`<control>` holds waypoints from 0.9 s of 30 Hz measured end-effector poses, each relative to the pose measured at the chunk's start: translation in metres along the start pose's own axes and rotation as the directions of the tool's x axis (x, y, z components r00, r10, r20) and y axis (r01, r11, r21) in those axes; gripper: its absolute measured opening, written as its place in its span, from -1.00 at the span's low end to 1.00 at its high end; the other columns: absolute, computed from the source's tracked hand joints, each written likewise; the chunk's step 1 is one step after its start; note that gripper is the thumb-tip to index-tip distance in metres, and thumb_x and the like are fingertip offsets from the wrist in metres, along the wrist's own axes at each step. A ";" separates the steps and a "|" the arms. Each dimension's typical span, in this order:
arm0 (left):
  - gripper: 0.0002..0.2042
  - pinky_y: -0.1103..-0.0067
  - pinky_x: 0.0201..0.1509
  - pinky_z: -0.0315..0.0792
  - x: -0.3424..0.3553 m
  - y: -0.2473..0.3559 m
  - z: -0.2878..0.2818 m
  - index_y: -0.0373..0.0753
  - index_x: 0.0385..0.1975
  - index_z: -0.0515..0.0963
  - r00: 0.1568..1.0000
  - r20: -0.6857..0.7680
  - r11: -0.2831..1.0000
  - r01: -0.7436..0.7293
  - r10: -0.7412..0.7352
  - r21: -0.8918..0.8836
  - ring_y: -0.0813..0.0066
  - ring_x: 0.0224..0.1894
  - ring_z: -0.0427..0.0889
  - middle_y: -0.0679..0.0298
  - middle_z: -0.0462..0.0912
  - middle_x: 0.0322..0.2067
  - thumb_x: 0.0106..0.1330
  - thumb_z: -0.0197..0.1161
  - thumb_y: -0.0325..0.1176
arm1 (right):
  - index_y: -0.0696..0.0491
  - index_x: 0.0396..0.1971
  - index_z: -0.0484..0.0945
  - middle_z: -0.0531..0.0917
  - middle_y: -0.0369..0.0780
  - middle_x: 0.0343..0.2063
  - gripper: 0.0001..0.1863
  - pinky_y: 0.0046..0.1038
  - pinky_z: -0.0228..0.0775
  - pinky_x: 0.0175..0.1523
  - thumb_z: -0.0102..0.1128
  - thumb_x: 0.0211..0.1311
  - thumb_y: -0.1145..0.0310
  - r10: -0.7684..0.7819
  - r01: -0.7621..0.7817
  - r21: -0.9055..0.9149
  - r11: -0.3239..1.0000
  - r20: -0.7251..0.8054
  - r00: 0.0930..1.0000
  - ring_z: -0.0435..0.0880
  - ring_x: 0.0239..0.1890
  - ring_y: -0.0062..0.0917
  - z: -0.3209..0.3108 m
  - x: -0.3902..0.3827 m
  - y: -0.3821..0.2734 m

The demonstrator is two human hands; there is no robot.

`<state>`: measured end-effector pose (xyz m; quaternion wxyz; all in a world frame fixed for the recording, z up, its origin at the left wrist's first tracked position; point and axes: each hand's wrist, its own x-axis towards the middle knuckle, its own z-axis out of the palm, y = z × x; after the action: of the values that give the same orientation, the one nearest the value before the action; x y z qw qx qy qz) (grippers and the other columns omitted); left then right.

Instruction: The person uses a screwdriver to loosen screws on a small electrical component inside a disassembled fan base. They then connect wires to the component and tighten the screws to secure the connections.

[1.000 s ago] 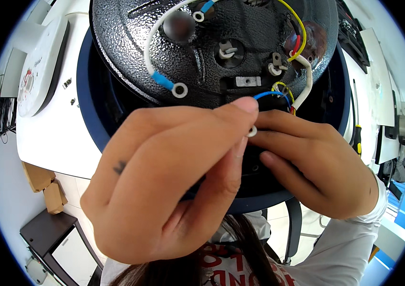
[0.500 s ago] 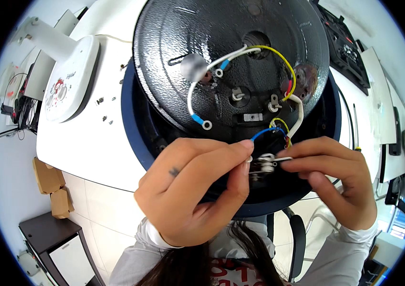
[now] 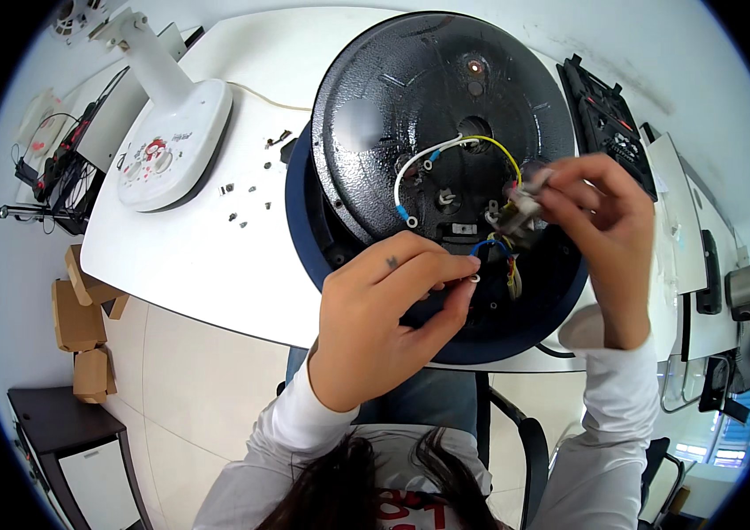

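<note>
My left hand [image 3: 392, 309] pinches the end of a blue wire [image 3: 489, 243], with a small ring terminal [image 3: 475, 278] at the fingertips. A small silvery metal part [image 3: 521, 210], blurred by motion, is held between the fingers of my right hand [image 3: 609, 238]. Both hands are over a glossy black round metal plate [image 3: 366, 79], tilted up in a dark blue round housing [image 3: 299, 230]. From a hole in the plate come a white wire [image 3: 399, 181] ending in a blue-sleeved ring terminal [image 3: 407, 216] and a yellow wire [image 3: 509, 150]. More wires bunch below the metal part.
Several screws and small metal bits [image 3: 251, 188] lie on the white table [image 3: 189, 256], left of the housing. A white appliance stand [image 3: 176, 146] stands farther left. An opened black tool case [image 3: 604, 124] lies at the far right. Cardboard boxes [image 3: 79, 318] are beside the table.
My right hand has lifted the metal part up and away from my left hand, toward the plate. The left hand keeps its pinch on the blue wire. The whole view has shifted.
</note>
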<state>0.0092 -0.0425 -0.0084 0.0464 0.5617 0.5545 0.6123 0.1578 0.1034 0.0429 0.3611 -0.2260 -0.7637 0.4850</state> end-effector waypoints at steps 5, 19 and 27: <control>-0.80 0.74 -0.50 0.43 -0.005 -0.005 -0.008 -0.28 -0.37 0.68 0.985 0.173 0.998 0.002 0.009 -0.064 0.62 -0.52 0.59 0.31 0.62 -0.50 -0.04 0.43 -0.61 | 0.18 -0.13 0.48 0.62 -0.24 -0.28 -0.72 -0.68 0.51 -0.17 0.25 0.13 0.64 0.076 -0.080 0.057 0.995 0.063 0.995 0.66 -0.26 -0.66 0.021 0.017 0.011; -0.80 0.71 -0.55 0.42 -0.007 -0.009 -0.009 -0.26 -0.38 0.68 0.975 0.200 0.992 -0.074 0.093 -0.100 0.57 -0.57 0.57 0.33 0.57 -0.54 -0.05 0.46 -0.58 | 0.22 -0.20 0.56 0.68 -0.26 -0.27 -0.82 -0.69 0.50 -0.17 0.19 0.18 0.63 0.064 -0.053 -0.100 0.994 0.107 0.992 0.71 -0.23 -0.64 0.025 0.016 0.020; -0.80 0.67 -0.56 0.39 -0.008 -0.011 -0.007 -0.24 -0.39 0.68 0.976 0.186 0.990 -0.097 0.116 -0.105 0.52 -0.57 0.57 0.32 0.56 -0.55 -0.05 0.46 -0.56 | 0.15 -0.29 0.57 0.71 -0.28 -0.35 -0.85 -0.66 0.50 -0.25 0.21 0.12 0.64 -0.073 0.106 -0.372 0.922 0.101 0.992 0.72 -0.29 -0.63 0.028 0.014 0.014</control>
<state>0.0004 -0.0483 -0.0196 0.0932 0.6439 0.4868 0.5829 0.1271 0.1030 0.0274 0.3000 -0.2351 -0.8668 0.3215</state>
